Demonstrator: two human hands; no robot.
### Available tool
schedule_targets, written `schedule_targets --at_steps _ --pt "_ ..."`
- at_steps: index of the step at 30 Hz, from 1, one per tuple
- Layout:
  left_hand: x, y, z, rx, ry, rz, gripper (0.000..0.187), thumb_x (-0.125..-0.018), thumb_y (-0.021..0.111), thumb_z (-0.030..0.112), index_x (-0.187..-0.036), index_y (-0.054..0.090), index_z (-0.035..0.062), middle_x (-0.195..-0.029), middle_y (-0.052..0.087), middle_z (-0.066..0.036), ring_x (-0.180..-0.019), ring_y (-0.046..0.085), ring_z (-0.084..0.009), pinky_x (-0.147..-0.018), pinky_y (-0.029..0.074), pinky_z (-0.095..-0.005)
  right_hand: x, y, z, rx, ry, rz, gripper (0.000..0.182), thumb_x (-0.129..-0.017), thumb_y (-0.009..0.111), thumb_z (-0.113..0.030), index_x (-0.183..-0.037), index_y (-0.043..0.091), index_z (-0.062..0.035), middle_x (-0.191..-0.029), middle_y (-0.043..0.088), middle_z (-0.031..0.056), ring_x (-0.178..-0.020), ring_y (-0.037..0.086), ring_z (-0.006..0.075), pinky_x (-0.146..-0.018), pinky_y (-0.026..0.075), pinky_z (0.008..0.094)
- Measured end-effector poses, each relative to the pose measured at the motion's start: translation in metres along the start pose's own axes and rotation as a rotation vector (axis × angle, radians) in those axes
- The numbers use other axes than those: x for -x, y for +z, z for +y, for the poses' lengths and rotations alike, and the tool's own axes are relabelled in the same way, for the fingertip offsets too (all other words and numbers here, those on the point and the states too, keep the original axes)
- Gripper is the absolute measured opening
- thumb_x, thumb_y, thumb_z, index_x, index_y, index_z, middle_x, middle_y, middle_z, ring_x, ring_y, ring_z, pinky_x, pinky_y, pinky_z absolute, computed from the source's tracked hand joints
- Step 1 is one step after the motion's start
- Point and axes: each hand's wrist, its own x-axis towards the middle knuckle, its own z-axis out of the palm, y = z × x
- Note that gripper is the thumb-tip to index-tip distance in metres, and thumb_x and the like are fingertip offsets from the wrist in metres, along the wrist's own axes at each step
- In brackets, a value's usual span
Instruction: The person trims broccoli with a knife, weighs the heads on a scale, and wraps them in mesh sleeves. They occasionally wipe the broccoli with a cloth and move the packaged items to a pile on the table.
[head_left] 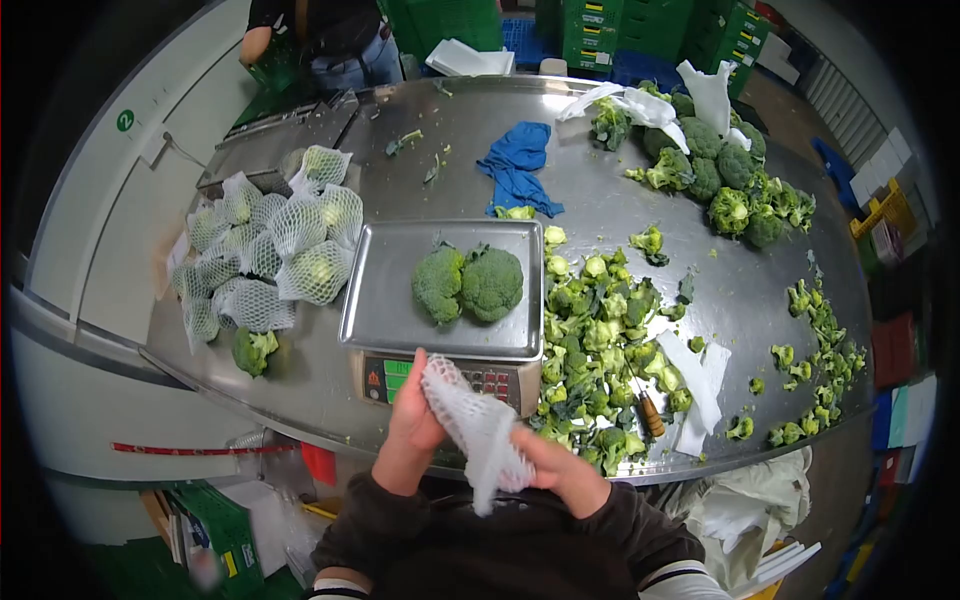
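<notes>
A white foam net sleeve (468,415) hangs limp between my two hands, in front of the scale. My left hand (412,425) grips its upper left side, with fingers pointing up. Lower down, my right hand (555,468) pinches the sleeve's right edge. Just beyond them, two broccoli heads (490,284) lie side by side on the steel tray (385,270) of the weighing scale (455,382). The scale's display and keys are partly hidden by the sleeve and my left hand.
Left of the scale is a pile of netted broccoli (318,270), with one bare head (254,352) nearby. Cut florets (600,330), a wooden-handled knife (652,415) and a blue cloth (520,165) lie rightward. Whole broccoli (705,150) is heaped behind. Across the table stands a person (340,40).
</notes>
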Motion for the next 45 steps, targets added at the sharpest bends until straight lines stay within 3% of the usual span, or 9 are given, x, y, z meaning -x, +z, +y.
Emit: schedule_targets --at_steps 6,8,10,13,15,21,34,39,45 --pt "0.054 0.016 -0.044 -0.246 -0.275 0.319 0.045 -0.095 0.041 0.040 -0.120 0.055 0.0040 -0.105 0.064 -0.012 -0.093 0.063 -0.0226 -0.088 0.048 -0.0346 -0.008 -0.009 -0.057 0.048 -0.407 -0.165 0.037 -0.095 0.045 -0.029 -0.112 0.055 0.0023 -0.106 0.062 0.0114 -0.093 0.062 0.0203 -0.087 0.049 0.0346" --pt "0.046 0.002 -0.042 -1.116 0.092 -0.087 0.038 -0.094 0.049 0.031 -0.119 0.057 0.0038 -0.105 0.065 -0.007 -0.090 0.062 -0.0182 -0.085 0.049 -0.0302 -0.009 -0.013 -0.063 -0.054 -0.356 -0.094 0.041 -0.091 0.049 -0.032 -0.113 0.055 0.0019 -0.106 0.063 0.0144 -0.096 0.062 0.0238 -0.087 0.049 0.0388" --pt "0.020 -0.048 0.019 -1.337 -0.226 0.068 0.029 -0.089 0.057 0.022 -0.110 0.062 0.0026 -0.097 0.067 -0.004 -0.084 0.062 -0.0134 -0.078 0.050 -0.0276 -0.009 -0.005 -0.074 -0.107 -0.314 -0.071 0.036 -0.090 0.052 -0.028 -0.110 0.058 0.0017 -0.102 0.064 0.0131 -0.092 0.063 0.0212 -0.082 0.051 0.0353" --pt "-0.004 -0.021 0.054 -1.437 0.437 0.376 0.020 -0.076 0.062 -0.001 -0.096 0.064 -0.0006 -0.081 0.066 -0.002 -0.070 0.059 -0.0079 -0.061 0.046 -0.0218 -0.024 -0.018 -0.082 1.005 -0.598 0.443 0.025 -0.080 0.061 -0.007 -0.104 0.065 -0.0010 -0.083 0.068 0.0065 -0.072 0.061 0.0124 -0.065 0.048 0.0247" --pt "-0.026 -0.032 0.063 -1.576 0.752 0.284 0.028 -0.077 0.061 -0.002 -0.105 0.059 -0.0011 -0.089 0.065 -0.005 -0.069 0.059 -0.0081 -0.061 0.046 -0.0228 -0.050 -0.017 -0.086 1.073 -1.072 0.644 0.029 -0.079 0.061 -0.008 -0.108 0.063 -0.0024 -0.083 0.068 0.0091 -0.072 0.061 0.0124 -0.063 0.048 0.0247" --pt "-0.092 -0.031 0.102 -1.934 1.135 0.219 0.054 -0.081 0.062 0.017 -0.128 0.041 -0.0014 -0.109 0.057 -0.020 -0.092 0.060 -0.0223 -0.077 0.048 -0.0300 -0.106 -0.012 -0.135 1.113 -1.193 1.038 0.027 -0.088 0.052 -0.021 -0.108 0.059 -0.0033 -0.089 0.059 0.0154 -0.086 0.057 0.0323 -0.077 0.044 0.0387" --pt "-0.043 -0.040 0.092 -0.665 0.075 0.076 0.042 -0.091 0.040 0.028 -0.115 0.055 -0.0028 -0.107 0.062 -0.016 -0.091 0.063 -0.0258 -0.081 0.051 -0.0368 -0.030 0.016 -0.143 0.955 -0.591 0.472 0.038 -0.096 0.038 -0.025 -0.097 0.062 0.0045 -0.092 0.066 0.0112 -0.082 0.063 0.0185 -0.072 0.048 0.0285" --pt "-0.038 -0.012 0.066 -0.122 0.065 -0.135 0.044 -0.093 0.034 0.028 -0.123 0.049 0.0002 -0.120 0.054 -0.018 -0.107 0.056 -0.0323 -0.088 0.049 -0.0477 -0.053 -0.006 -0.123 0.027 -0.356 0.236 0.033 -0.094 0.041 -0.021 -0.109 0.056 0.0045 -0.097 0.065 0.0144 -0.084 0.065 0.0200 -0.070 0.057 0.0293" --pt "-0.059 -0.019 0.048 0.196 0.160 0.301 0.040 -0.096 0.028 0.027 -0.120 0.049 0.0033 -0.120 0.053 -0.018 -0.104 0.054 -0.0351 -0.084 0.046 -0.0502 -0.097 -0.038 -0.096 -0.419 -0.283 0.077 0.037 -0.097 0.035 -0.026 -0.114 0.049 0.0046 -0.099 0.062 0.0164 -0.082 0.064 0.0212 -0.065 0.058 0.0338"
